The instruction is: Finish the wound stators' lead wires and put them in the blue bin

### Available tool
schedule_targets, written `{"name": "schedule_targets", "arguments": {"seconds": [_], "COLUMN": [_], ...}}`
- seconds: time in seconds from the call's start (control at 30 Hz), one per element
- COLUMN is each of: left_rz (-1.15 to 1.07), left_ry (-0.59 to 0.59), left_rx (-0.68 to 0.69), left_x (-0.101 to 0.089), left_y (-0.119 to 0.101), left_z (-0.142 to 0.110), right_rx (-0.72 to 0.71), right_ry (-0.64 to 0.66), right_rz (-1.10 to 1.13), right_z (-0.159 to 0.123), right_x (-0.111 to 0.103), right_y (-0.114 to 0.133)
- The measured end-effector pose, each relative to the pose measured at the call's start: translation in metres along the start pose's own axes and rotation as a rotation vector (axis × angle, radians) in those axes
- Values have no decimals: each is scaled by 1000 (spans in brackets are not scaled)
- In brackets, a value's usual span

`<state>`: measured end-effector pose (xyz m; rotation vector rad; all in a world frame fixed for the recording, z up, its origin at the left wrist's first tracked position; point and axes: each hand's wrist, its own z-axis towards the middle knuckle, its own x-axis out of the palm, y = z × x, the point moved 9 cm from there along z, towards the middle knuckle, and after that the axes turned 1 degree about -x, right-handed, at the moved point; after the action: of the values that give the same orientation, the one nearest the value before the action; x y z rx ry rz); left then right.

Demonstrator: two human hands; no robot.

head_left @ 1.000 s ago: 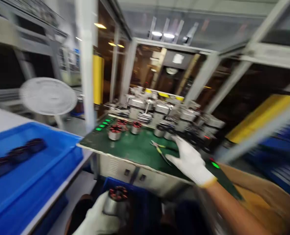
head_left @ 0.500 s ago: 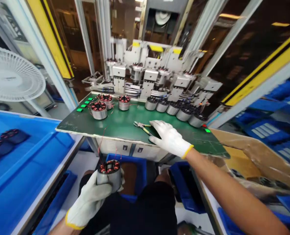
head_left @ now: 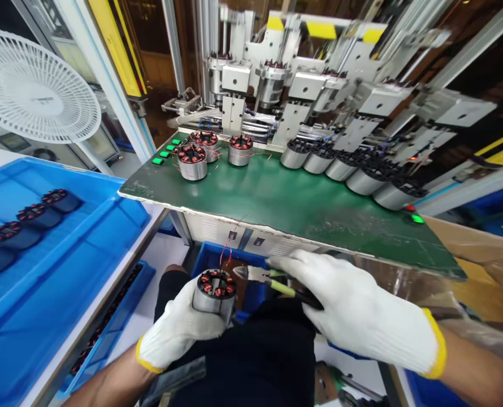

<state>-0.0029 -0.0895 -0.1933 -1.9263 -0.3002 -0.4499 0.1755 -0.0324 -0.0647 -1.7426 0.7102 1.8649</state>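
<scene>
Wrapped around a motor stator (head_left: pixel 214 301) with copper windings is my left hand (head_left: pixel 181 322), in a white glove with a yellow cuff. Thin reddish wire ends (head_left: pixel 225 251) stick up from the stator's top. My right hand (head_left: pixel 340 302), gloved the same way, grips a pair of cutting pliers (head_left: pixel 282 284) with yellow-green and black handles. The pliers' jaws point left, close beside the stator's upper rim and the wires. Whether the jaws touch a wire I cannot tell.
On the green worktop (head_left: pixel 234 195) stand wound stators (head_left: pixel 193 164) at left and a row of stators without visible copper (head_left: pixel 318 159) at right. A winding machine (head_left: pixel 272 85) rises behind. At left are a blue bin (head_left: pixel 86 243) with stators and a white fan (head_left: pixel 39 90).
My right hand has picked the cutting pliers up off the green worktop and brought them down beside the stator. The stator stays in my left hand. The camera view has shifted.
</scene>
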Motion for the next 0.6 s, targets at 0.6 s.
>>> {"name": "schedule_targets", "arguments": {"seconds": [0.6], "left_rz": [475], "left_ry": [-22], "left_rx": [-207], "left_x": [12], "left_y": [-23], "left_z": [-14], "right_rx": [-50], "right_ry": [384], "right_rz": [357], "right_z": [8], "right_x": [15], "right_y": [28]}}
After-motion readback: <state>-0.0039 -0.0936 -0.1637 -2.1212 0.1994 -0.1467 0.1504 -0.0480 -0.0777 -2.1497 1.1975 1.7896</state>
